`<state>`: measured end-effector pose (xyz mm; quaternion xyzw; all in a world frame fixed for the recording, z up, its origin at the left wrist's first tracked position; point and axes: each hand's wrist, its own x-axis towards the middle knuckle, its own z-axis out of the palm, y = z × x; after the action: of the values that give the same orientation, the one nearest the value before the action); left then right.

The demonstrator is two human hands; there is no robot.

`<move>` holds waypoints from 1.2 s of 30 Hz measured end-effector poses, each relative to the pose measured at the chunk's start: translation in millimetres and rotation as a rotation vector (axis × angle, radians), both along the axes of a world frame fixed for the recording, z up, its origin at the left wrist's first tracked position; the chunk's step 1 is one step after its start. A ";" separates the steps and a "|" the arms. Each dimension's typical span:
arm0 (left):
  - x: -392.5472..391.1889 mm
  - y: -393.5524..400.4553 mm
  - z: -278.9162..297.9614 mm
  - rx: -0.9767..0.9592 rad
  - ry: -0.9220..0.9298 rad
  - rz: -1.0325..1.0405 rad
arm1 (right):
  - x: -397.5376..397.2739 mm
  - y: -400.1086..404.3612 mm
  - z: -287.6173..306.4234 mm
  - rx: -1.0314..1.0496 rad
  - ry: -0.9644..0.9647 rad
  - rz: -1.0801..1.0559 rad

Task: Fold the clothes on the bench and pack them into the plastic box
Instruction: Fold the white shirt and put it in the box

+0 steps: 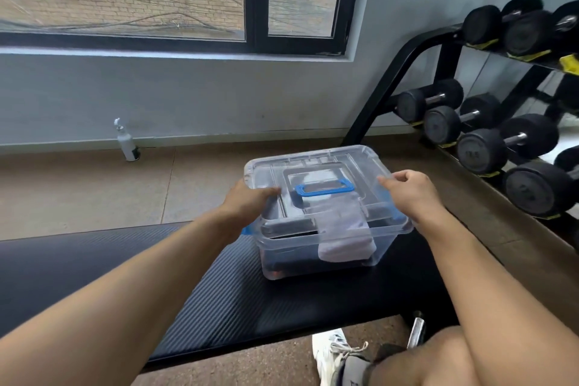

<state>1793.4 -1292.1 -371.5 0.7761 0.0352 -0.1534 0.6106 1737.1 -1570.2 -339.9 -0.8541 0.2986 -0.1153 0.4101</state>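
Now seating lid (319,172) on packed plastic box (313,257), left hand (247,197) and right hand (410,191) fingers curling over its edges, apparently gripping; next, pressing latches shut.

We see the clear plastic box (316,257) standing upright on the black padded bench (156,285), toward its right end. Its transparent lid (360,163) with a blue handle (324,190) sits on top. Inside we make out folded dark clothes (288,262) and a folded pale grey garment (344,241) against the near wall.
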 end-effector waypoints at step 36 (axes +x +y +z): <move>-18.2 -19.4 -0.6 0.050 -0.113 0.309 | 1.9 -0.9 -8.5 0.084 0.041 -0.043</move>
<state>1775.2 -1311.5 -372.1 0.7837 0.1237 -0.0131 0.6085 1739.0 -1571.1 -348.4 -0.8317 0.3297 -0.0939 0.4368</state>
